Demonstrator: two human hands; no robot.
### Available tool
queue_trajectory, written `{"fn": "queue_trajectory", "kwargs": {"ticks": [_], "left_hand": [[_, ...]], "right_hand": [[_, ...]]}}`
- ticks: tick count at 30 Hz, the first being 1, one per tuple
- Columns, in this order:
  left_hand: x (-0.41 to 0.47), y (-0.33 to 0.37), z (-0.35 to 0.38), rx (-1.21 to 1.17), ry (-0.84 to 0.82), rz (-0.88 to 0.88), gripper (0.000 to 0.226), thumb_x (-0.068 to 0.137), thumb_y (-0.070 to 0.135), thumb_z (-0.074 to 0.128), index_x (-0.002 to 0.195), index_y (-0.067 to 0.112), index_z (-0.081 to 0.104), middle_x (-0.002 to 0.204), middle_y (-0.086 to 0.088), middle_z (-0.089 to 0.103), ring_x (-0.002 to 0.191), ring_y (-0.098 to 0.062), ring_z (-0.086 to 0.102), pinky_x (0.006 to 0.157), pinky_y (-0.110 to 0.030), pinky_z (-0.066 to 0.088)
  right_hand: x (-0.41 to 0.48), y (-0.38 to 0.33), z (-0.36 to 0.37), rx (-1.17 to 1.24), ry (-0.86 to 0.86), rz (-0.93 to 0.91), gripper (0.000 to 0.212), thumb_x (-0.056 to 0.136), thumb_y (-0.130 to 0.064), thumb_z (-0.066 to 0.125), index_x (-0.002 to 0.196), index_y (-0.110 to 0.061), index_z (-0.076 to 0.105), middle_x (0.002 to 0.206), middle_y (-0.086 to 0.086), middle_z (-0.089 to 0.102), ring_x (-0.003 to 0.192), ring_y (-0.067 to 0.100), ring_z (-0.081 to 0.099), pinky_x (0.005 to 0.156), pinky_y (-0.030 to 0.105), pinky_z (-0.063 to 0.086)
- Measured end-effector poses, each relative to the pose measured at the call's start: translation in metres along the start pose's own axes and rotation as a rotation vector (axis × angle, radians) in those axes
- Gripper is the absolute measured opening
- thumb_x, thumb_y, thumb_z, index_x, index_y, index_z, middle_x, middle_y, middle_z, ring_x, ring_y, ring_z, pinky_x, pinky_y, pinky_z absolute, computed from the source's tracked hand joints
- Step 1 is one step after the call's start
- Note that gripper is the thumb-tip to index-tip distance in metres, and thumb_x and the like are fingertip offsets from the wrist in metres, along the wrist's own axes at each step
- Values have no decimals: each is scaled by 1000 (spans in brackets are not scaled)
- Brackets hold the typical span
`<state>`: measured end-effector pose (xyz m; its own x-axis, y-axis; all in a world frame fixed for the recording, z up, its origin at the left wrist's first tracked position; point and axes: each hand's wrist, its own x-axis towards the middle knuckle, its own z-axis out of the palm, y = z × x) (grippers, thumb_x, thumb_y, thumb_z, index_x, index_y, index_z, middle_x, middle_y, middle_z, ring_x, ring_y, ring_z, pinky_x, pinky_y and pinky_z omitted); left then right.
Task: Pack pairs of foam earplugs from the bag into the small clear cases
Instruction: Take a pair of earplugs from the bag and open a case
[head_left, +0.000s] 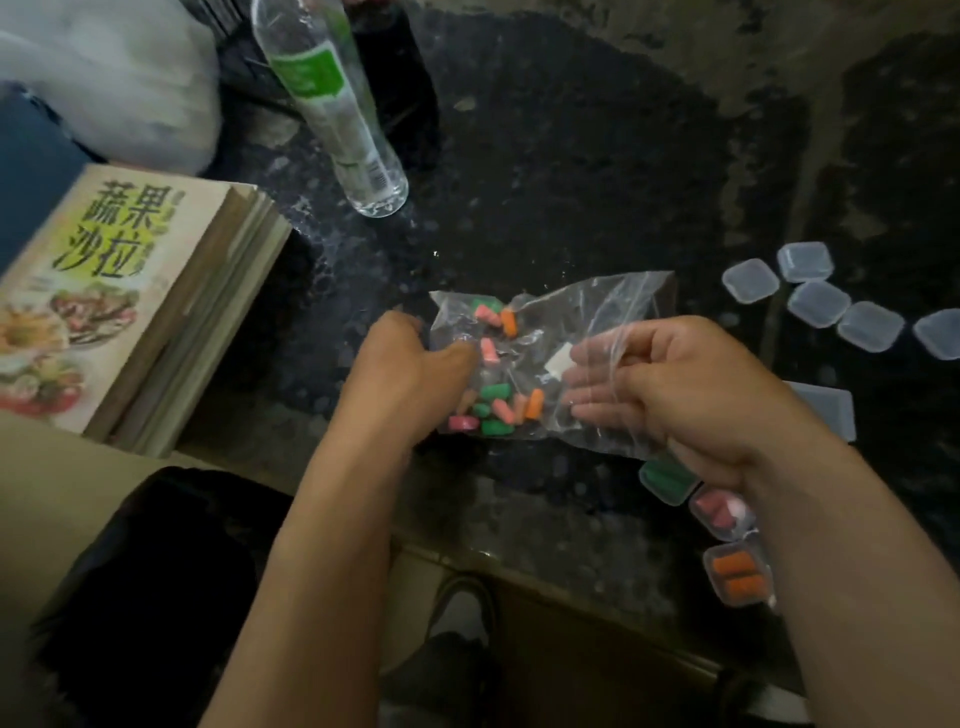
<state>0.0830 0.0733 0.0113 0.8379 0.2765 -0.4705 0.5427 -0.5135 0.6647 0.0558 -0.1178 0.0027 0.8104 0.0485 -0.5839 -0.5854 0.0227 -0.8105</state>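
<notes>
A clear plastic bag (597, 312) lies on the dark stone table (571, 156) with several pink, green and orange foam earplugs (498, 405) inside. My left hand (405, 374) grips the bag's left edge, thumb pressed on the plastic. My right hand (675, 389) reaches into the bag's right opening, its straight fingers showing through the film. Several empty clear cases (818, 304) sit at the right. Three filled cases lie by my right wrist: green (662, 480), pink (719, 512) and orange (735, 571).
A plastic water bottle (332, 104) stands behind the bag. A stack of books (130, 306) lies at the left with a white bag (119, 78) behind it. Another clear case (831, 410) sits right of my right hand. The table edge runs below my forearms.
</notes>
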Motion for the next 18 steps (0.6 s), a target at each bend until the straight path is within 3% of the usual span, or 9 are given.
{"fn": "queue_trajectory", "kwargs": {"ticks": [2,6,9,11,13,16,18], "left_hand": [[-2,1,2,-52,-64,-42,16,91,20,70,101,7,70,87,-8,73,69,-14,70,41,-17,46],[-4,2,6,-170,-128,-79,13,87,18,74,88,4,75,78,-16,77,68,-26,77,54,-35,60],[-11,8,9,-303,-242,-92,15,91,15,71,92,0,75,81,-16,78,71,-31,78,67,-48,64],[-13,12,13,-389,-290,-74,14,94,10,67,90,-1,72,73,-13,77,63,-28,76,60,-45,62],[-16,18,19,-461,-286,-49,13,93,2,63,83,-1,70,65,-14,72,56,-30,72,50,-40,59],[-20,25,28,-545,-297,-27,14,90,-4,59,82,-3,70,80,-24,73,75,-45,74,54,-50,61],[-23,30,32,-588,-342,-35,17,92,-6,55,84,-1,69,76,-24,72,65,-41,72,46,-46,57]], "right_hand": [[-2,-2,0,48,-9,24,30,94,19,48,104,1,69,91,19,74,72,20,77,60,25,63],[-4,-4,-7,29,-29,10,28,90,20,55,100,1,73,81,20,68,54,15,65,47,24,56],[-9,-6,-12,28,-75,-26,28,90,21,54,94,0,73,63,10,66,43,10,57,38,23,47],[-14,-8,-12,66,-129,-32,19,94,12,58,99,1,72,53,8,58,37,11,49,36,23,43],[-15,-7,-16,96,-152,-45,11,96,0,62,99,-1,72,56,17,50,36,13,43,34,22,39],[-19,-8,-22,24,-163,-52,9,97,-2,62,101,-2,69,48,11,52,32,11,42,30,20,36],[-20,-7,-26,-30,-183,-25,9,96,-1,62,103,2,67,41,7,49,26,8,40,29,16,36]]}}
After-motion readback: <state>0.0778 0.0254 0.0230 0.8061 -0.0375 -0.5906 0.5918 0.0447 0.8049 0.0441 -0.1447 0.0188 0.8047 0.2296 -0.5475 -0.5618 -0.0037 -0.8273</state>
